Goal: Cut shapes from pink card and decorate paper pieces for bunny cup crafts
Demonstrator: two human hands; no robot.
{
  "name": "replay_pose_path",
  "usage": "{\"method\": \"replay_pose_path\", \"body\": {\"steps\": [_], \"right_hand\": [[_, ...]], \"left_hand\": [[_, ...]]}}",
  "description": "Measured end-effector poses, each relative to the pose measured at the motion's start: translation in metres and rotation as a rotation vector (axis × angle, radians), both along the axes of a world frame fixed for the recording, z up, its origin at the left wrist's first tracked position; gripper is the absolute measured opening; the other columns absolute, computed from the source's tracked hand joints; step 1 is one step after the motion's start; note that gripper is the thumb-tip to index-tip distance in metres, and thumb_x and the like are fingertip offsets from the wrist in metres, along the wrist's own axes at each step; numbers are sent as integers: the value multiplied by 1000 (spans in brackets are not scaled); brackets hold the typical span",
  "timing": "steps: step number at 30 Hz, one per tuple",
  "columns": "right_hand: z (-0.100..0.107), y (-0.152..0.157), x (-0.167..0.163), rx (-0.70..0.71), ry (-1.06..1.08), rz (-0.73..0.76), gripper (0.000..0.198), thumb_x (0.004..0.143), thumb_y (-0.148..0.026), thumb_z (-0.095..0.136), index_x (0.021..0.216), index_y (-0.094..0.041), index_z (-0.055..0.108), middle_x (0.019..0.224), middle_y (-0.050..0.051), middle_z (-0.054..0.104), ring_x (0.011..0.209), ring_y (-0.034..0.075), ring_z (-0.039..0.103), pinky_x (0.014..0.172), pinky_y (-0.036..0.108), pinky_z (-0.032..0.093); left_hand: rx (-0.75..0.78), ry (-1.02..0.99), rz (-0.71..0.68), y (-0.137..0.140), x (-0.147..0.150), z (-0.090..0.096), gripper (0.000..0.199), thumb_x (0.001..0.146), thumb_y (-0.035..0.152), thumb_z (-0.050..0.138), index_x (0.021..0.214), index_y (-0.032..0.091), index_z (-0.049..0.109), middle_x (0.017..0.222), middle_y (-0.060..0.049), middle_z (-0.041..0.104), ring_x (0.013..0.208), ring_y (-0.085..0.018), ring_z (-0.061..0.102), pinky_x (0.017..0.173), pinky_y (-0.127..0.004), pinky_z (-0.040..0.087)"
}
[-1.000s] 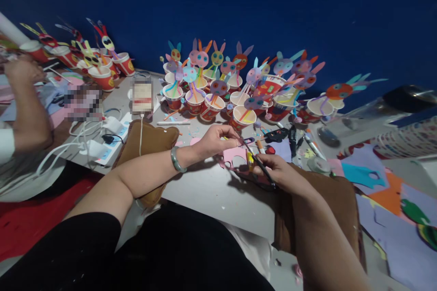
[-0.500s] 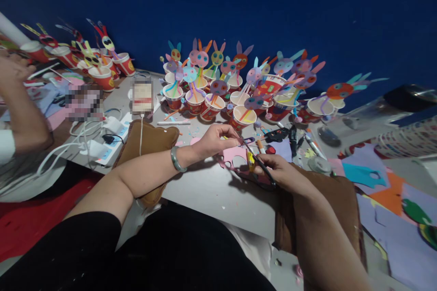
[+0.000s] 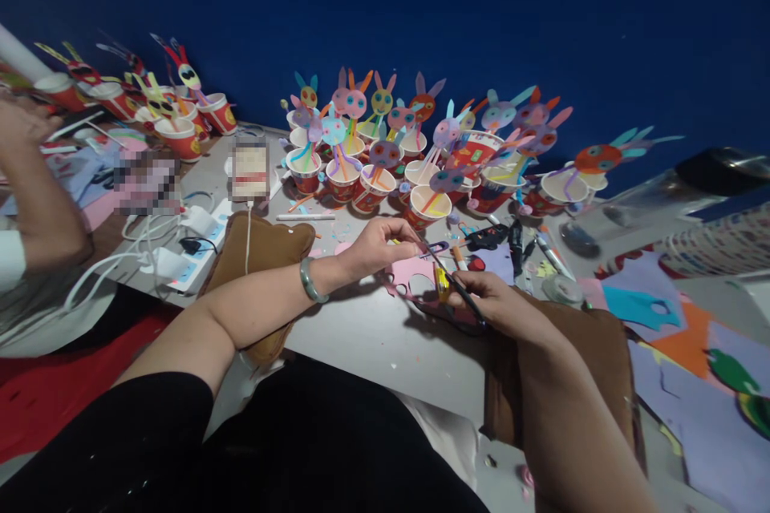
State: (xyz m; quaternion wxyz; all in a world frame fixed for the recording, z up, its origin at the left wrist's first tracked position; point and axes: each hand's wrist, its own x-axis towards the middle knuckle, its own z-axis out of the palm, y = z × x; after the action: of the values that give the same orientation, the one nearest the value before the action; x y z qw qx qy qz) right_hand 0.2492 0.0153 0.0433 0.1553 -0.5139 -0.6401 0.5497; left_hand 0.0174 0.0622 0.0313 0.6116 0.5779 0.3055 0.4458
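In the head view, my right hand (image 3: 484, 296) is closed round a long, thin black tool (image 3: 460, 292); whether it is a pen or a tweezer-like tool I cannot tell. The tool slants up to the left, its tip close to the fingertips of my left hand (image 3: 388, 244). Those fingers are pinched; what they hold is too small to make out. Just right of them shows a small purple piece (image 3: 442, 246). Beneath both hands lies pink paper (image 3: 400, 276) with round holes cut in it. A yellow object (image 3: 442, 285) is beside my right fingers, partly hidden.
Several red paper cups (image 3: 373, 192) with paper rabbit heads stand along the blue wall. Brown cushions (image 3: 265, 244) lie under both forearms. At left are a power strip (image 3: 198, 256), a charging phone (image 3: 250, 174) and a co-worker's arm (image 3: 42, 176). Coloured paper (image 3: 641, 309) lies right.
Both hands stay in nearly the same place. The black tool has shifted only very slightly near my left fingertips.
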Motion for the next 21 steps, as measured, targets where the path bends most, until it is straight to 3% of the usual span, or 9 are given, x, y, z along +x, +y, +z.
{"method": "replay_pose_path", "body": {"steps": [7,21], "right_hand": [[2,0,1,-25,-4,10,56,65,-71,71,60,-20,47,57,-3,44,55,11,38,48,24,30],[10,-1,-2,-69,20,-5,51,61,-63,78,60,-18,53,59,-2,46,57,11,39,51,25,30]], "left_hand": [[-16,-2,-12,1,-1,1,18,65,29,73,68,13,64,74,-3,68,70,-11,60,68,-24,44],[-26,-11,1,0,-1,1,15,63,26,72,67,13,65,76,-3,70,75,-12,62,72,-26,45]]}}
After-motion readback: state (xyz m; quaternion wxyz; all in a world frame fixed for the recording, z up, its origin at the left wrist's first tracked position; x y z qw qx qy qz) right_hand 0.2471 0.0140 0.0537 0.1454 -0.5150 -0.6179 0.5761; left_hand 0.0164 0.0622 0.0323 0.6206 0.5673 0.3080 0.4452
